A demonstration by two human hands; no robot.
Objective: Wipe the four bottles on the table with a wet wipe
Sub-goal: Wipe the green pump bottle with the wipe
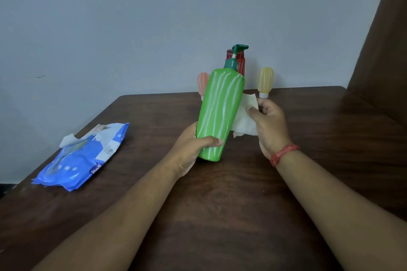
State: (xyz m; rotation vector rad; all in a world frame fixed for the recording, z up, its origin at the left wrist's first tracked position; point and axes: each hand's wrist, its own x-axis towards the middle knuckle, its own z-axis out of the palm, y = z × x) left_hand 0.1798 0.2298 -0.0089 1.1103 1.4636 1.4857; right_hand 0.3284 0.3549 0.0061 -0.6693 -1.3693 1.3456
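Observation:
My left hand point(195, 149) grips the lower part of a tall green pump bottle point(220, 112), tilted slightly and lifted near the table. My right hand point(269, 123) pinches a white wet wipe point(244, 116) that lies against the bottle's right side. Behind the green bottle stands a red bottle point(241, 66), mostly hidden. A small pink bottle point(202, 83) stands to its left and a small yellow bottle point(265, 81) to its right, both upside down on their caps near the table's far edge.
A blue pack of wet wipes point(86, 158) lies on the left of the dark wooden table point(220, 215), with a wipe sticking out of its opening. A grey wall stands behind the table. A brown panel rises at the right.

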